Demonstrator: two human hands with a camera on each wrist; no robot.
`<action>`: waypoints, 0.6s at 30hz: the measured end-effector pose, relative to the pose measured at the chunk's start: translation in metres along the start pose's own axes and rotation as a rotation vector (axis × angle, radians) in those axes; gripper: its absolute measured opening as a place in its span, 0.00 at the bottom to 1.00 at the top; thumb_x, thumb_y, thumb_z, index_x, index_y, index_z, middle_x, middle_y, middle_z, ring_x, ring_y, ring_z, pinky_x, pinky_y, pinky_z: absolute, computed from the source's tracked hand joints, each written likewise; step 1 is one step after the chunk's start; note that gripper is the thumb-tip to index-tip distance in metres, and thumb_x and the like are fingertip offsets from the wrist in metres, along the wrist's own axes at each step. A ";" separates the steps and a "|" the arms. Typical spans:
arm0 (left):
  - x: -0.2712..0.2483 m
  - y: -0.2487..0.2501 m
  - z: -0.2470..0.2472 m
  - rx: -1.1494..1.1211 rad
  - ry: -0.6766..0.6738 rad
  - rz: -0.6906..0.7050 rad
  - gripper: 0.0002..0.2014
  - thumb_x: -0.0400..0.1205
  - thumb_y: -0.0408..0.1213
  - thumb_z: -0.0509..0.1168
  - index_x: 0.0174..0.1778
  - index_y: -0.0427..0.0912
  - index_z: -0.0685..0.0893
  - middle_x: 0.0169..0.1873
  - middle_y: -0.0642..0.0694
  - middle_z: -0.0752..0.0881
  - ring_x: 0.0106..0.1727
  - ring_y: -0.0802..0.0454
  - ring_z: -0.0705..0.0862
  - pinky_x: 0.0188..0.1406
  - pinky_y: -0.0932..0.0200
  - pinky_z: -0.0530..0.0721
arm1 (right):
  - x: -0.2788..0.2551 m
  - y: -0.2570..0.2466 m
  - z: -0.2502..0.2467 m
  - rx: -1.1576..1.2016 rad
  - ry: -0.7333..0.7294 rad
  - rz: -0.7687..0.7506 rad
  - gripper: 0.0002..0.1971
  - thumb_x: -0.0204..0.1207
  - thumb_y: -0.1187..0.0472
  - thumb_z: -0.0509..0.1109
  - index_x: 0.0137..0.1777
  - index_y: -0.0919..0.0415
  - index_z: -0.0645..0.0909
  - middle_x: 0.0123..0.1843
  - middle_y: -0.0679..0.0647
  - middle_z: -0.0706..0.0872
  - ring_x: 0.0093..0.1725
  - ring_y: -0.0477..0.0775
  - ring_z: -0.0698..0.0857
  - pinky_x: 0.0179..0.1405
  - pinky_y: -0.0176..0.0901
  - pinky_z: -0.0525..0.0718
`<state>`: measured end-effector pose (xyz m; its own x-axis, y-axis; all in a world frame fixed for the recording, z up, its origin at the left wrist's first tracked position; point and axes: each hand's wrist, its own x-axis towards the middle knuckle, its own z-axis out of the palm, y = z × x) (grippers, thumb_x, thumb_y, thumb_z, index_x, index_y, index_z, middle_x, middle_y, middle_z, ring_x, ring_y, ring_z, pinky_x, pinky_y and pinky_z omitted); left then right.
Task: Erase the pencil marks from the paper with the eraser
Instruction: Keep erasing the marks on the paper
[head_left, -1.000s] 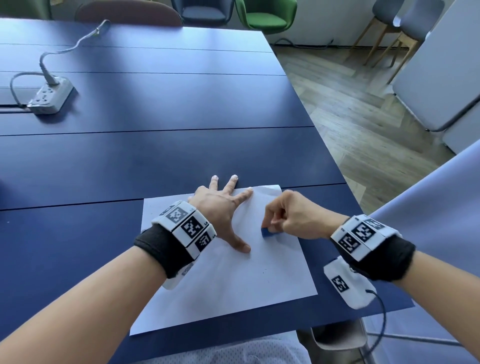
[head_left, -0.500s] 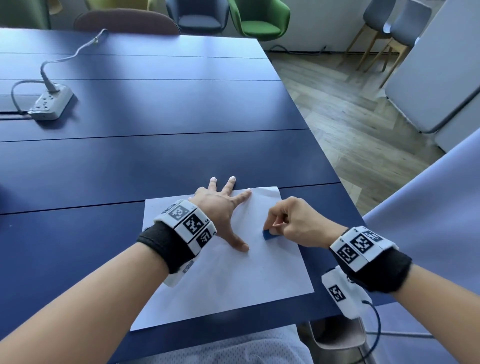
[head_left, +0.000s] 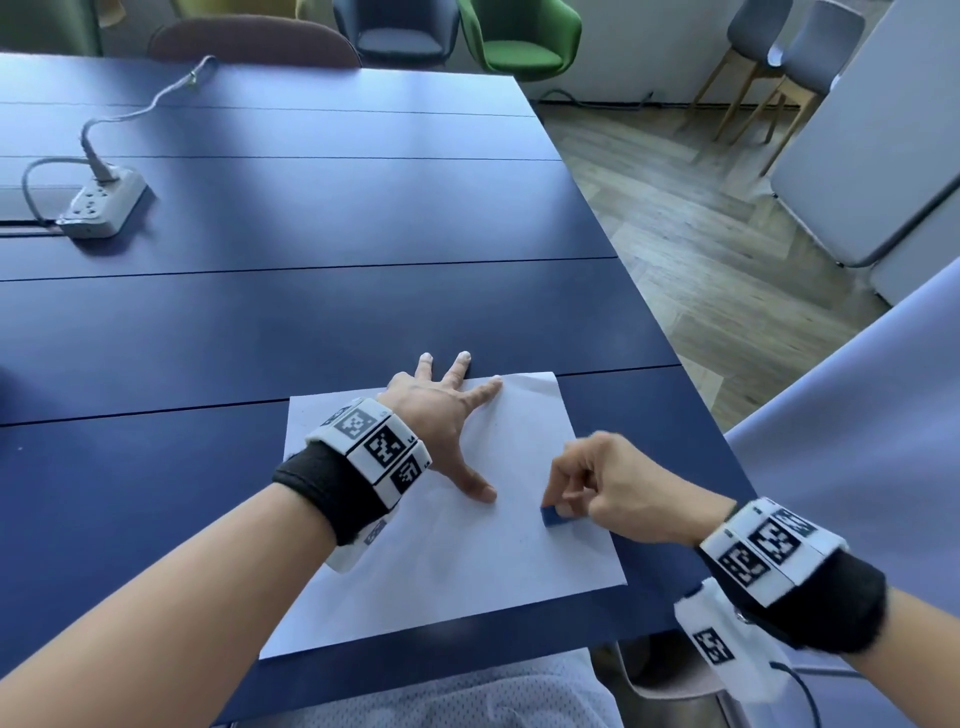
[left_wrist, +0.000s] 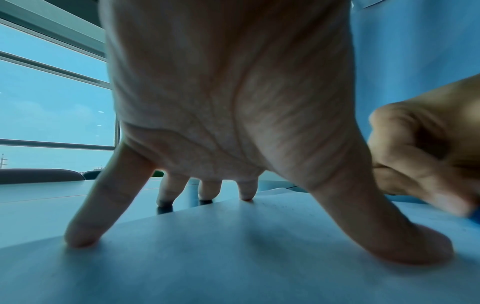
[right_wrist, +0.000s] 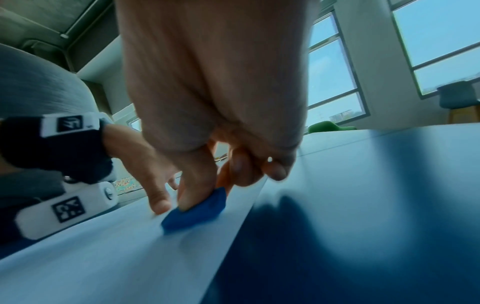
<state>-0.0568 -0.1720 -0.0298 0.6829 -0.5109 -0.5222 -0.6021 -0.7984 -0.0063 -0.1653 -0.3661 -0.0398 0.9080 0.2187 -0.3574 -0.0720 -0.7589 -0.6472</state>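
A white sheet of paper (head_left: 467, 561) lies on the dark blue table (head_left: 311, 322) near its front edge. My left hand (head_left: 447, 415) presses on the sheet's upper part with its fingers spread and straight; the fingertips (left_wrist: 83, 236) stand on the paper (left_wrist: 233, 267). My right hand (head_left: 602, 488) pinches a small blue eraser (head_left: 555, 516) against the paper near its right edge. In the right wrist view the thumb and fingers hold the eraser (right_wrist: 197, 211) on the sheet (right_wrist: 103, 257). I make out only faint specks on the paper.
A white power strip (head_left: 101, 205) with its cable sits at the table's far left. The table's right edge (head_left: 649, 301) drops to a wooden floor. Chairs (head_left: 519, 36) stand beyond the far end. A grey panel (head_left: 872, 145) stands at the right.
My right hand has slid the eraser toward me and to the right along the paper. The left hand has stayed pressed on the sheet.
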 end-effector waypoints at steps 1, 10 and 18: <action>0.000 0.000 0.000 -0.003 -0.001 -0.002 0.65 0.58 0.77 0.71 0.83 0.65 0.36 0.85 0.49 0.35 0.85 0.33 0.40 0.74 0.42 0.63 | -0.003 -0.001 -0.002 -0.022 -0.065 0.010 0.13 0.69 0.73 0.70 0.37 0.53 0.89 0.36 0.54 0.87 0.35 0.44 0.83 0.37 0.40 0.86; 0.000 0.000 0.001 0.002 0.010 -0.001 0.65 0.58 0.77 0.71 0.83 0.66 0.36 0.85 0.49 0.36 0.85 0.34 0.41 0.73 0.42 0.64 | -0.015 -0.007 -0.001 -0.048 -0.056 0.016 0.11 0.69 0.71 0.71 0.38 0.52 0.88 0.39 0.54 0.85 0.39 0.50 0.83 0.41 0.45 0.84; 0.001 0.000 0.002 -0.009 -0.003 -0.006 0.66 0.58 0.77 0.71 0.82 0.66 0.35 0.85 0.50 0.35 0.85 0.33 0.40 0.74 0.40 0.64 | 0.044 -0.024 -0.015 -0.054 0.070 -0.006 0.11 0.70 0.72 0.71 0.39 0.55 0.90 0.28 0.43 0.82 0.26 0.37 0.79 0.29 0.25 0.73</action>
<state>-0.0572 -0.1719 -0.0320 0.6849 -0.5052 -0.5251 -0.5943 -0.8043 -0.0012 -0.1175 -0.3476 -0.0294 0.9350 0.1816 -0.3048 -0.0460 -0.7898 -0.6116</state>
